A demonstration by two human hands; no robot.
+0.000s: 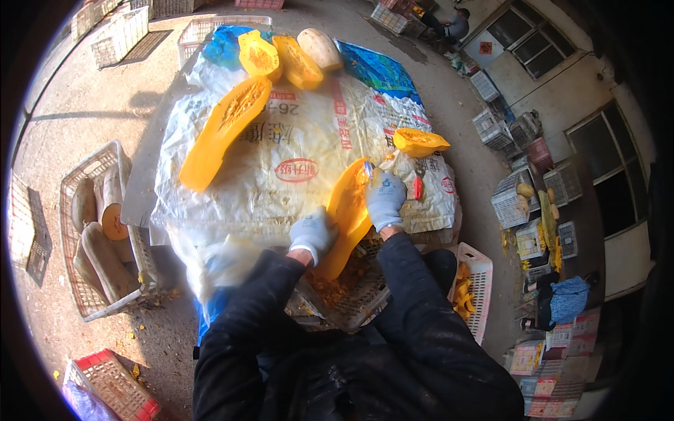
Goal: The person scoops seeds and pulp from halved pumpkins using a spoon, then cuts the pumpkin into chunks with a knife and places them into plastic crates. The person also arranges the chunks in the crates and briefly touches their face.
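Note:
A long peeled pumpkin half (pixel 347 210), cut face up, leans over the near edge of a plastic-covered table (pixel 231 205). My gloved left hand (pixel 314 232) grips its left side. My gloved right hand (pixel 386 196) is closed on a small tool (pixel 368 169), partly hidden, at the pumpkin's seed hollow. Below lies a crate (pixel 358 310) with orange pulp. A red-handled tool (pixel 418 187) rests right of my right hand. Peeled pumpkin halves (pixel 226 134), (pixel 421 142) lie on the table, as do cut pieces (pixel 259 55), (pixel 297 63) and an unpeeled pumpkin part (pixel 319 49) at the far edge.
A crate of whole pumpkins (pixel 100 310) stands at the left. Close on the right is a crate (pixel 480 294) with orange pieces. A red-and-white crate (pixel 113 387) sits at the lower left. Stacked crates line the right wall, near a person in blue (pixel 568 300); another person (pixel 458 25) is farther off.

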